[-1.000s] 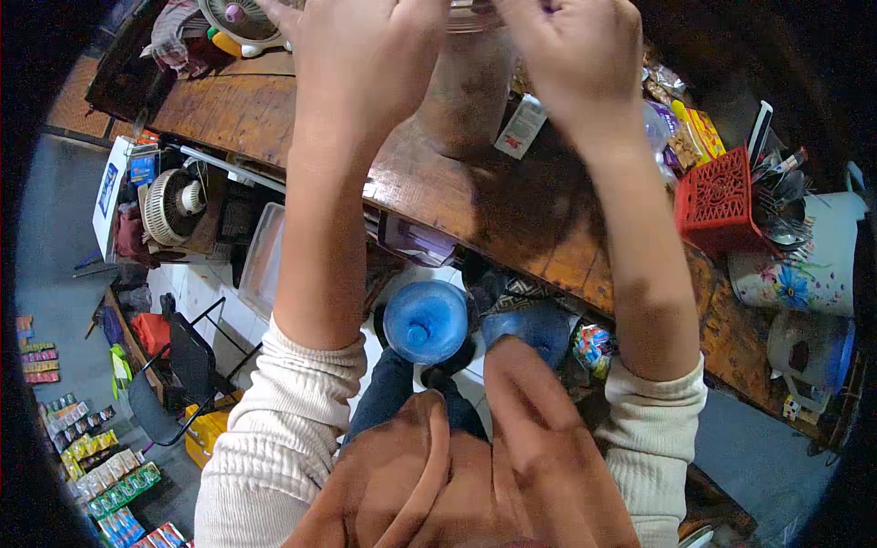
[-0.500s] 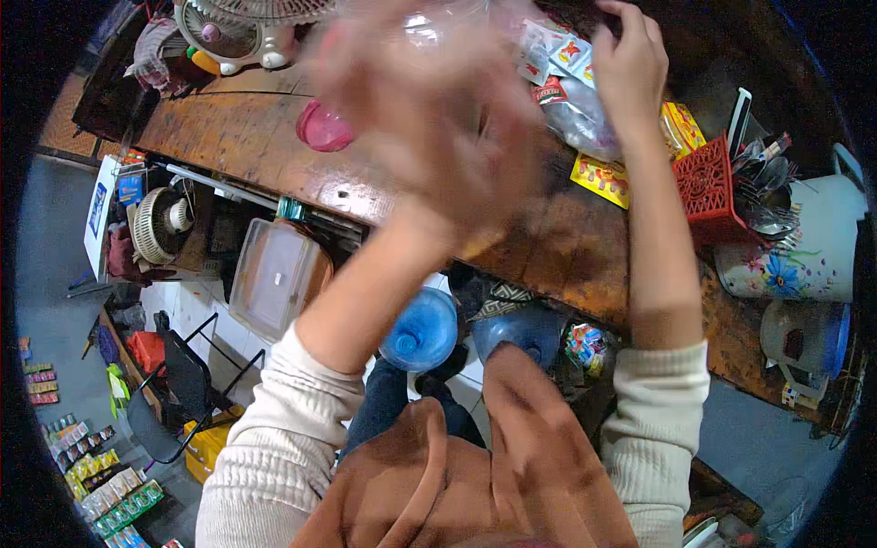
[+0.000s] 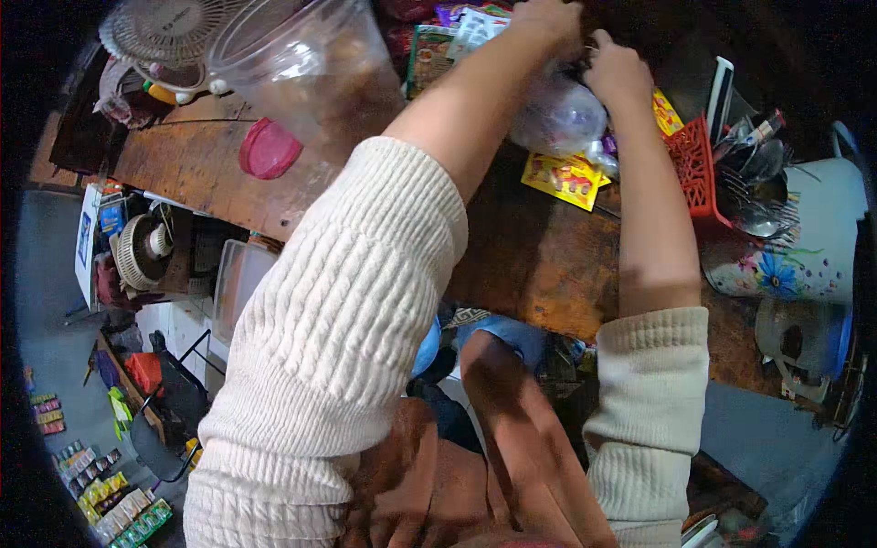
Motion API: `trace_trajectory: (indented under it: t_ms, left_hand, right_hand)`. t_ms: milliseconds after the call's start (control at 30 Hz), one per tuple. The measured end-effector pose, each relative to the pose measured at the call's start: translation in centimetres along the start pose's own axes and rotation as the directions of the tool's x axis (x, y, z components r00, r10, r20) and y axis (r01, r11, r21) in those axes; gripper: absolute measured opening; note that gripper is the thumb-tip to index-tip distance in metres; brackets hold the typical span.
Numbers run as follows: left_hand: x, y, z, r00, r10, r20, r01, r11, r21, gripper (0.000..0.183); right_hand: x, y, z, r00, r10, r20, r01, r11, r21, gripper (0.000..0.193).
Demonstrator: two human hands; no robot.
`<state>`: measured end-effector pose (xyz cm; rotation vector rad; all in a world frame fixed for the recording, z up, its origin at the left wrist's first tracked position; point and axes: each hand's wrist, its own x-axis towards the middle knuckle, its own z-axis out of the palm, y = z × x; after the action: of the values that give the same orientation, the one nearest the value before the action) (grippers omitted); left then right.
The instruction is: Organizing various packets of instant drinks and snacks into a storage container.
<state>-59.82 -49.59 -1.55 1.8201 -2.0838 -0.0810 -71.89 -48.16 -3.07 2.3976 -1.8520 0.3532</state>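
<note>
Both of my hands reach to the far side of the wooden table, close together over a pile of packets. My left hand [image 3: 550,25] is bent down beside white sachets [image 3: 479,33], its fingers curled and partly cut off by the top edge. Just to its right, my right hand [image 3: 621,75] has its fingers curled toward the left hand; what either holds is hidden. Below them lies a clear plastic bag [image 3: 559,117] with yellow packets [image 3: 565,178] at its near side. Left of my left forearm stands a large clear plastic jar [image 3: 315,78]. A green packet [image 3: 427,59] lies between them.
A pink lid [image 3: 270,148] lies on the table [image 3: 183,151] near the jar. A white fan [image 3: 169,36] stands at the far left. On the right are a red basket [image 3: 690,169] of cutlery and a flowered white bucket [image 3: 776,265]. Blue water jugs [image 3: 512,338] are below.
My left hand has swung from the middle of the table to the far right, beside my right hand. The clear jar now stands at the left, and my right hand has lowered slightly.
</note>
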Motion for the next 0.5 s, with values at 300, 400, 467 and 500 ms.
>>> trace_trajectory:
  t_ms: [300, 400, 467, 500]
  left_hand:
    - [-0.2, 0.6, 0.3, 0.976, -0.102, -0.193, 0.072, 0.985, -0.159, 0.035]
    - [-0.2, -1.4, 0.5, 0.946, -0.101, -0.308, 0.018, 0.965, -0.263, 0.029]
    - [-0.1, -2.4, 0.8, 0.899, -0.053, -0.434, -0.08, 0.956, -0.283, 0.026]
    - [-0.8, -1.5, 0.2, 0.889, -0.122, -0.442, -0.098, 0.891, -0.444, 0.026]
  right_hand:
    - [-1.0, 0.3, -0.2, 0.978, 0.067, -0.198, -0.042, 0.991, 0.127, 0.041]
    - [-1.5, -0.6, -0.7, 0.949, 0.033, -0.314, 0.028, 0.981, 0.19, 0.039]
    - [-2.0, -1.0, -1.0, 0.927, 0.045, -0.373, 0.049, 0.97, 0.24, 0.038]
    - [-2.3, -0.4, -1.3, 0.91, 0.109, -0.399, 0.027, 0.947, 0.32, 0.038]
